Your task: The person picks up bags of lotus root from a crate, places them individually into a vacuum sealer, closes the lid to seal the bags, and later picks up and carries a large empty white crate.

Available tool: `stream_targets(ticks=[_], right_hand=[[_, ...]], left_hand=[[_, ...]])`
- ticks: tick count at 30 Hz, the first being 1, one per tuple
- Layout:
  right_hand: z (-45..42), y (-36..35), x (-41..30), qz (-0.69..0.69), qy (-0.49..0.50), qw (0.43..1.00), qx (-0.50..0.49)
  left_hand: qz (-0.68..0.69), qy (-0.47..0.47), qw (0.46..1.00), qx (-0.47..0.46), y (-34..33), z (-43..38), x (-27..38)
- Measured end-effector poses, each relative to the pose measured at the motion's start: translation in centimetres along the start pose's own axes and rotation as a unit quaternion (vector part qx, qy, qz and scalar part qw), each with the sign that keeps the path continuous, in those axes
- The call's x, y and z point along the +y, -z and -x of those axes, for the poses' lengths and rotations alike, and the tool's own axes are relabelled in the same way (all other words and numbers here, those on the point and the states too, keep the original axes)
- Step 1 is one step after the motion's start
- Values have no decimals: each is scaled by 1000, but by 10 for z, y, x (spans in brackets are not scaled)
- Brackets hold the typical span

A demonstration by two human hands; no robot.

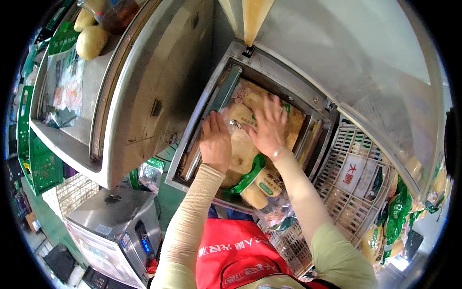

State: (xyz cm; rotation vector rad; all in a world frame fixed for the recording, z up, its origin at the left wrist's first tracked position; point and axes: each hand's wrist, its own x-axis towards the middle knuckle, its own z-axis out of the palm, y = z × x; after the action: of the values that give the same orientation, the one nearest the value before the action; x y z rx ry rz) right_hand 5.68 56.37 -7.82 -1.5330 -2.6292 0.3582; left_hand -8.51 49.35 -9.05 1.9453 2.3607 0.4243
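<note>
A steel vacuum chamber sealer [231, 54] stands open before me, its chamber filled by a clear printed plastic bag [240, 121] of pale lotus root sections [241, 148]. My left hand [216, 142] lies at the bag's left edge beside the chamber's side bar [227, 88]; its fingers are together, and whether they pinch the film is hidden. Spread fingers of my right hand [269, 126] rest over the bag, slightly blurred. Nearer me, a second bag with a green end [252, 175] and lotus root pieces [267, 182] hangs over the front rim.
The raised lid [346, 47] tilts to the right. At left stands another steel unit [144, 83] with loose lotus roots [92, 41] and a flat printed bag [66, 79]. White plastic crates [355, 180] stand at right, with packed bags [399, 202] beside them. A green crate [39, 155] is far left.
</note>
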Motion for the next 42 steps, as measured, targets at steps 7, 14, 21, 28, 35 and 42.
stream_targets(ticks=[7, 14, 21, 28, 35, 42], right_hand=[[12, -18, 20, 6, -49, 998, 38], [4, 7, -5, 21, -111, 994, 3], [-79, -8, -45, -6, -31, 996, 87], [-78, -31, -48, 18, -19, 997, 74], [-79, -30, -37, -5, -19, 999, 44], [-1, 35, -36, -227, -65, 953, 192]], left_hand=[[-83, -39, 995, -32, 5, -2, 0], [-140, -79, 984, -77, 8, -1, -5], [-155, -136, 974, -89, 9, -2, -12], [-132, -154, 977, -64, 11, -1, -13], [-126, -175, 975, -62, 11, -1, -13], [-31, -153, 968, -197, 29, -17, -25]])
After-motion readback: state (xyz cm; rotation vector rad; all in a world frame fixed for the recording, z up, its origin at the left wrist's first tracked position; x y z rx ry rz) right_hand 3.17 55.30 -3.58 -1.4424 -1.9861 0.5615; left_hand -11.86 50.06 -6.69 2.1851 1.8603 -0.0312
